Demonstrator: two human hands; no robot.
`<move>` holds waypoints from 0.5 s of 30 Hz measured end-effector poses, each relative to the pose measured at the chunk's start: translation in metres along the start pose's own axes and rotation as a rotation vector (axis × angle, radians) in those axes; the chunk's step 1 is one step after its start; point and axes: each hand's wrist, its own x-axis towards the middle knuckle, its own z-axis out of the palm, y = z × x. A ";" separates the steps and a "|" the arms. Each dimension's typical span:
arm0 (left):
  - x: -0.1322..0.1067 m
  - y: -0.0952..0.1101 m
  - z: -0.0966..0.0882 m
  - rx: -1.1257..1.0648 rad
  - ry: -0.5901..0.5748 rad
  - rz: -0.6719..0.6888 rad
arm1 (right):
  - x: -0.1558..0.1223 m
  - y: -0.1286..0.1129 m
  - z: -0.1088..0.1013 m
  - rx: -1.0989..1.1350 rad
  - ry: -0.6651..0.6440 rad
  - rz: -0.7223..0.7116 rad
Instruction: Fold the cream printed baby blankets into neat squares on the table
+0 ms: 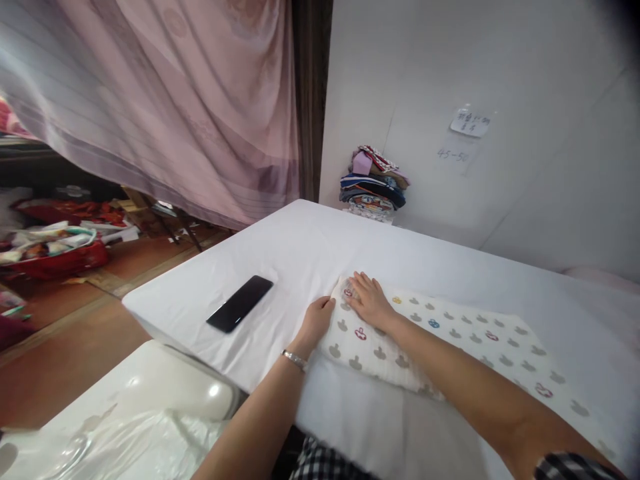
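Note:
A white cloth (475,327) printed with grey, red, blue and yellow mushroom-like shapes lies spread on the white-covered table (300,247). At the cloth's left edge, my left hand (317,320) has its thumb on top and its fingers curled against the fabric, pinching that edge. My right hand (370,301) rests flat on the cloth near its left end, fingers stretched out. Part of the fabric is hidden under my right forearm. To the left of my hands, a black phone (240,304) lies on the table.
Folded clothes (373,183) are stacked at the table's far edge, by a white wall with a paper note (470,123). A pink curtain (210,100) hangs at the left. A plastic-covered white surface (150,400) stands front left; a red basket (65,253) of fabric sits beyond.

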 end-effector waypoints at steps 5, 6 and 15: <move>0.004 0.003 0.001 -0.064 0.056 -0.098 | 0.010 -0.002 0.006 -0.019 -0.146 0.105; 0.004 0.005 0.000 -0.097 0.046 -0.126 | 0.011 -0.002 0.005 -0.010 -0.149 0.105; 0.001 0.029 -0.006 -0.238 -0.190 -0.286 | -0.008 -0.016 -0.010 0.289 0.023 0.182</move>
